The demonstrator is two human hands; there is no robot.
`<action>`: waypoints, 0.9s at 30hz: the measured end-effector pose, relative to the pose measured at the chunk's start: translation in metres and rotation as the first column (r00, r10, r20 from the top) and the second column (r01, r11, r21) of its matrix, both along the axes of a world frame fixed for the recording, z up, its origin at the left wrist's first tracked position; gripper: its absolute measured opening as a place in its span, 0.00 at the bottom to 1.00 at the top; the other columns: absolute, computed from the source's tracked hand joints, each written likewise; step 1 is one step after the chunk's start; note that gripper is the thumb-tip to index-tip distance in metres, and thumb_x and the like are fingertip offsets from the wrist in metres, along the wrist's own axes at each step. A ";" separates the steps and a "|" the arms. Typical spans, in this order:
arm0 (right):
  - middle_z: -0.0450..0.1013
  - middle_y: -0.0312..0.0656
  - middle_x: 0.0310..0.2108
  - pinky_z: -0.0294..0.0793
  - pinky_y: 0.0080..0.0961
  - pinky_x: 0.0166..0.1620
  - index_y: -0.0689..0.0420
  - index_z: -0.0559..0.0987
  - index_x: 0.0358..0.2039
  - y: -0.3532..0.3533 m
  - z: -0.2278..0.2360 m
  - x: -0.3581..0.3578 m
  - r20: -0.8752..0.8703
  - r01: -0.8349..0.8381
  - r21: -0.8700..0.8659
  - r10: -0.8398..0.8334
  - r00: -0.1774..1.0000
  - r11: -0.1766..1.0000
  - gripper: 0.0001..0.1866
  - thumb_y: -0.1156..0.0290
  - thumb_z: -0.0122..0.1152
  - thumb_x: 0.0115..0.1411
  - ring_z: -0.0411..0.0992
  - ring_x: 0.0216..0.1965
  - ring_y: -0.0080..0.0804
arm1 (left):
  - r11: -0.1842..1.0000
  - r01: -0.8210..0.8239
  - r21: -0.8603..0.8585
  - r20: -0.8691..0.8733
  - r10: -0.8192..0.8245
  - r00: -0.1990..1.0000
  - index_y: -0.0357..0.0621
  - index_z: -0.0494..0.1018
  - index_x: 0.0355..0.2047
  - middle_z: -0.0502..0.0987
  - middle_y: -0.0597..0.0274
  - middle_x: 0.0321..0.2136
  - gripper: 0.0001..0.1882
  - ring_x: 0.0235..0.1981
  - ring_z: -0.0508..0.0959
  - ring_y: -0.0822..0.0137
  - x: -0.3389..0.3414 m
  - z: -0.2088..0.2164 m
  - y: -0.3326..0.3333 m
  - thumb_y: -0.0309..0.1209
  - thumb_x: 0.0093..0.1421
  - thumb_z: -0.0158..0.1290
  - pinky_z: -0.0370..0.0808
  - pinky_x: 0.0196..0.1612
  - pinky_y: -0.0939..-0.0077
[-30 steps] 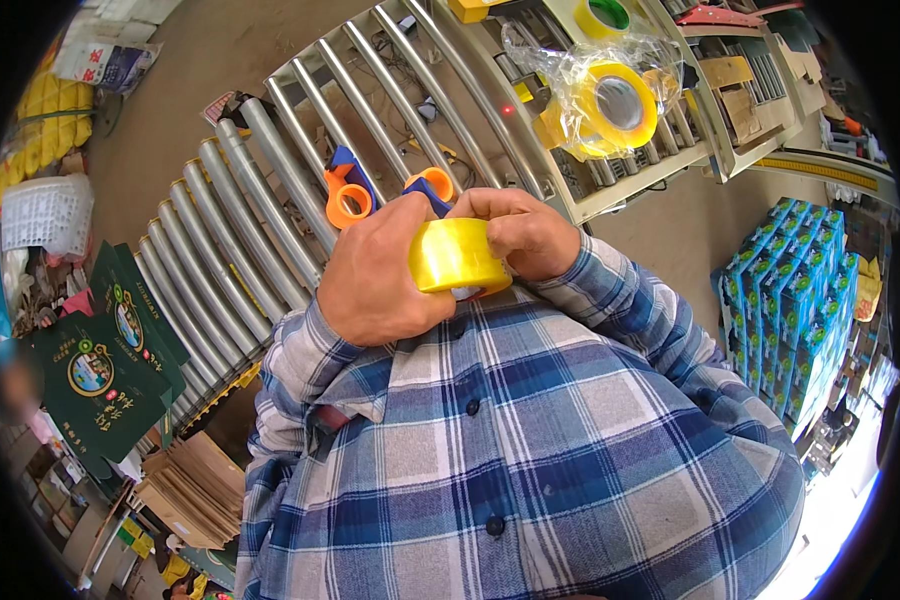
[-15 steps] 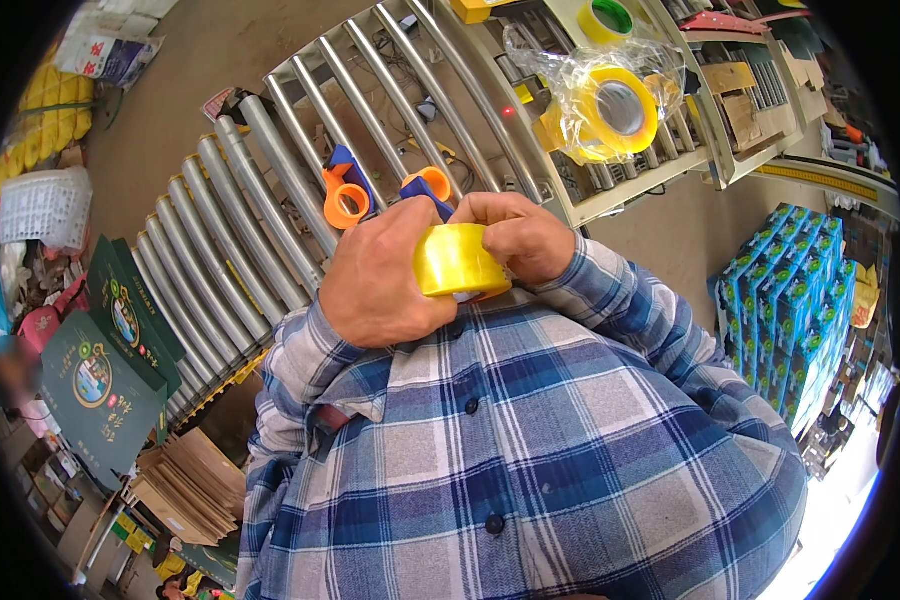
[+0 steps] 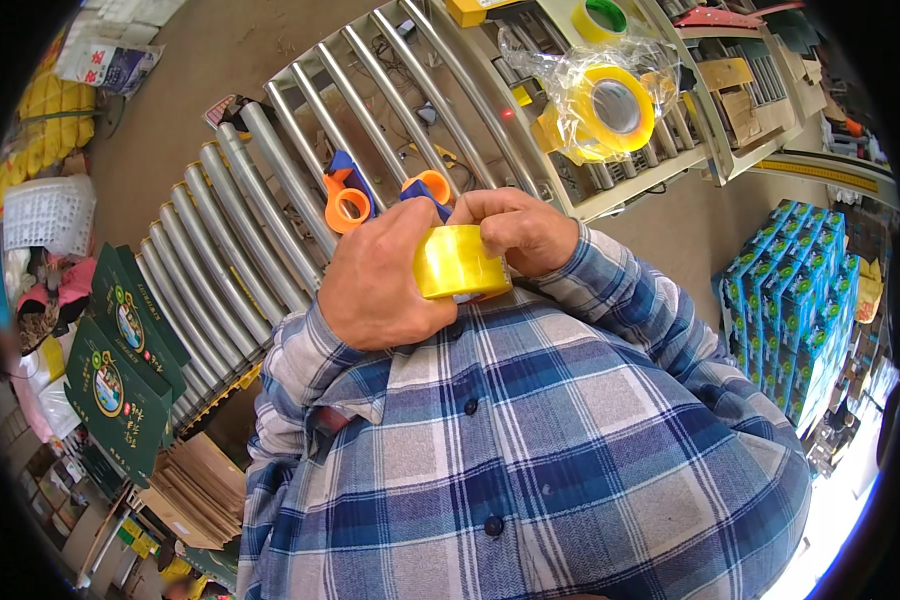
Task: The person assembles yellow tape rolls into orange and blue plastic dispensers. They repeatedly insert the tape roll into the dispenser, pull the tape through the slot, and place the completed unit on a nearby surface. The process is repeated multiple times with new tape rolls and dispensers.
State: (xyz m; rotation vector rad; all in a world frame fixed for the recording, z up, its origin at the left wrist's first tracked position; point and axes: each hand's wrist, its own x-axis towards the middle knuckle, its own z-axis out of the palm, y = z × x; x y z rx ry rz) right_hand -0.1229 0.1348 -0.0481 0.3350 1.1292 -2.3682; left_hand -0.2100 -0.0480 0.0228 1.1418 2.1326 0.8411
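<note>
A roll of yellow packing tape point(image 3: 460, 262) is held close in front of my chest. My left hand point(image 3: 380, 277) wraps around its left side, the thumb underneath. At its upper right edge, my right hand point(image 3: 526, 232) is closed, curled fingers and thumb against the tape; the exact pinch point is hidden. Just beyond my hands, on the rollers, lie two blue-and-orange tape dispensers: one point(image 3: 348, 195) fully visible, the other point(image 3: 427, 188) partly covered by my left hand.
A metal roller conveyor point(image 3: 260, 200) curves across the front and left. To the right, more tape rolls point(image 3: 615, 108) sit in clear plastic. Green printed cartons point(image 3: 120, 385) and flat brown cardboard point(image 3: 195, 485) stand at left. Stacked blue packages point(image 3: 785, 300) are at far right.
My hands and the tape roll stay almost in place. At the far left, the green carton has shifted, and a blurred person beside it has moved.
</note>
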 end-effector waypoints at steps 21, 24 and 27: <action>0.73 0.39 0.34 0.70 0.22 0.45 0.64 0.76 0.39 -0.001 0.001 0.005 -0.081 0.024 0.082 -0.018 0.997 0.996 0.18 0.65 0.55 0.50 0.71 0.38 0.26 | 0.999 0.027 0.019 0.004 -0.027 1.000 0.39 0.67 0.35 0.73 0.53 0.28 0.24 0.28 0.77 0.51 -0.001 0.002 -0.001 0.33 0.38 0.63 0.74 0.35 0.61; 0.71 0.41 0.38 0.70 0.26 0.46 0.62 0.74 0.43 0.000 0.004 0.007 -0.277 0.160 0.261 -0.085 0.957 0.952 0.21 0.64 0.58 0.50 0.69 0.42 0.28 | 0.996 -0.019 0.089 0.097 0.010 0.995 0.39 0.68 0.36 0.75 0.54 0.28 0.25 0.28 0.78 0.55 -0.010 -0.003 -0.004 0.33 0.37 0.65 0.74 0.34 0.65; 0.65 0.45 0.43 0.68 0.33 0.48 0.58 0.71 0.44 0.003 0.025 0.006 -0.613 0.348 0.512 0.050 0.788 0.785 0.25 0.59 0.65 0.48 0.65 0.46 0.36 | 0.992 -0.029 0.119 0.128 0.014 0.992 0.39 0.69 0.36 0.74 0.56 0.27 0.26 0.26 0.77 0.61 -0.017 -0.005 -0.009 0.34 0.36 0.66 0.73 0.33 0.71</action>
